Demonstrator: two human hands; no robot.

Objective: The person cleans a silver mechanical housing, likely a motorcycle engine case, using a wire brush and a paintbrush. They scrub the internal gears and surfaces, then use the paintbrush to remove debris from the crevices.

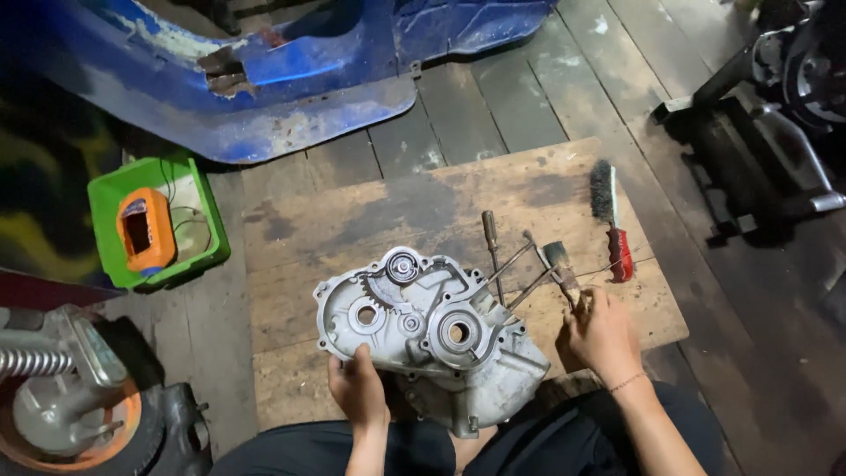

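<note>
My left hand (pixel 357 388) grips the engine cover (pixel 432 330) at the board's (pixel 352 211) near edge. My right hand (pixel 599 335) is closed on the paintbrush (pixel 561 269). Grime remains; cleaning appears unfinished.

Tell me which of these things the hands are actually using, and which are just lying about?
In use:
- metal engine casing, gripped at its near edge by the left hand
- paintbrush, held by the right hand
- wooden board under the casing

Lying about:
- red-handled wire brush
- screwdriver
- green tray with an orange part
- blue body panel
</note>
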